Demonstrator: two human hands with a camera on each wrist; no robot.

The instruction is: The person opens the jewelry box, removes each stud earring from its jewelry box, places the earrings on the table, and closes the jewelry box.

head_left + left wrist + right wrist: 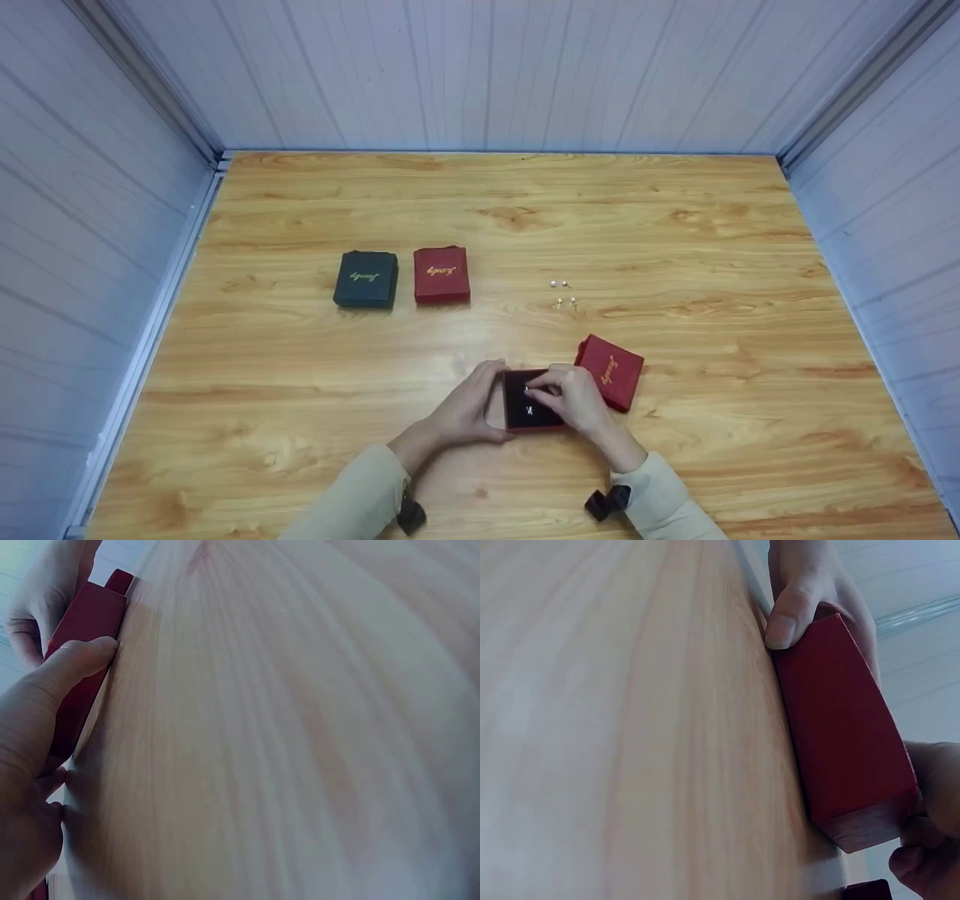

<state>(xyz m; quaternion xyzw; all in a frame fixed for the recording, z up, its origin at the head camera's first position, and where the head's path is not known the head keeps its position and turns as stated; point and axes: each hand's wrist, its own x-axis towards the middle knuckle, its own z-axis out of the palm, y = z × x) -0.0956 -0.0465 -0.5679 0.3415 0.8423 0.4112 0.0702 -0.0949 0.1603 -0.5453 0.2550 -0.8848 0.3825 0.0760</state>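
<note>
A small red jewelry box with a black insert sits uncovered near the front of the table. My left hand holds its left side, thumb at the near corner and fingers at the far one. Over the insert, my right hand pinches a small shiny earring between thumb and forefinger; the right wrist view hides the earring behind the box wall. Another silvery earring lies in the insert, nearer me. Just right of the box, a red lid with gold lettering lies at an angle.
Farther back on the left stand a dark green box and a red box, both covered. Several small stud earrings lie in two pairs beyond the open box. Panelled walls bound the wooden table at back and sides.
</note>
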